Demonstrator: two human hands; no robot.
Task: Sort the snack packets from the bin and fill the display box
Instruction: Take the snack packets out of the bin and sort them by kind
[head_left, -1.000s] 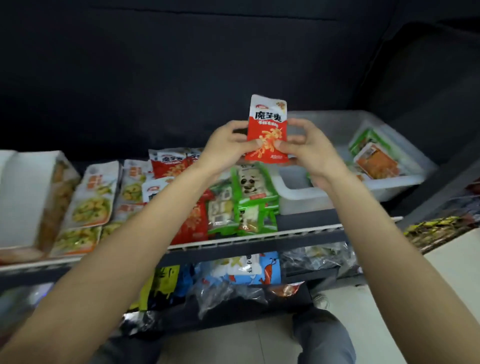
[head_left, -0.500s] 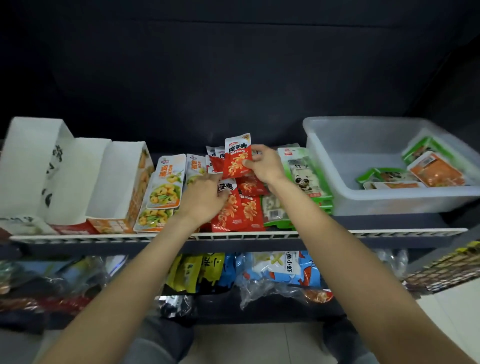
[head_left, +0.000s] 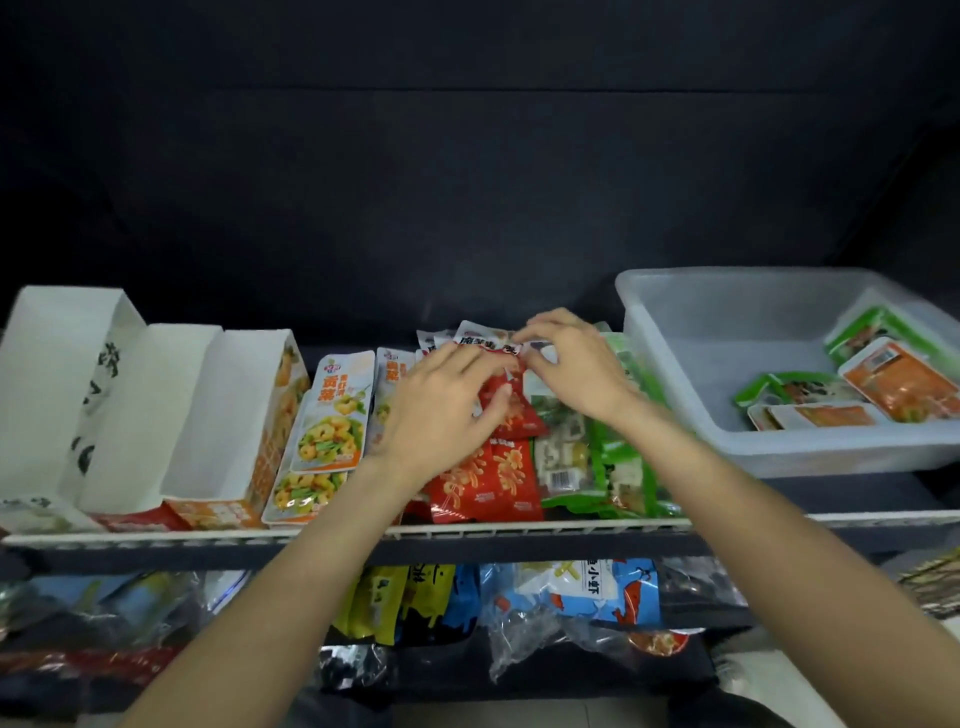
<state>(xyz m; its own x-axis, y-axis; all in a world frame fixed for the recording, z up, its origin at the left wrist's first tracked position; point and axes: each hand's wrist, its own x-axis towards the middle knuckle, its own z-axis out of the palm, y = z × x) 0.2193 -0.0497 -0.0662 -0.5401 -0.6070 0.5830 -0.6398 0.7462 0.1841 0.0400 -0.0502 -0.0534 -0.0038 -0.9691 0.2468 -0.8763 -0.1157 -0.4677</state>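
Head view: on the shelf (head_left: 467, 532), left hand (head_left: 441, 410) presses flat on red packets (head_left: 488, 483); right hand (head_left: 571, 371) pinches the top red packet (head_left: 485, 343) at the row's back. Farther right, the bin (head_left: 727, 441) holds 5 packets (head_left: 901, 382).

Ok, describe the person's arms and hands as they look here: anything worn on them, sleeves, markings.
Both forearms are bare as far as the frame shows; no sleeve comes into view. The left hand and right hand wear no gloves, and no watch, bracelet or ring shows on either wrist or on the visible fingers. No markings can be made out.
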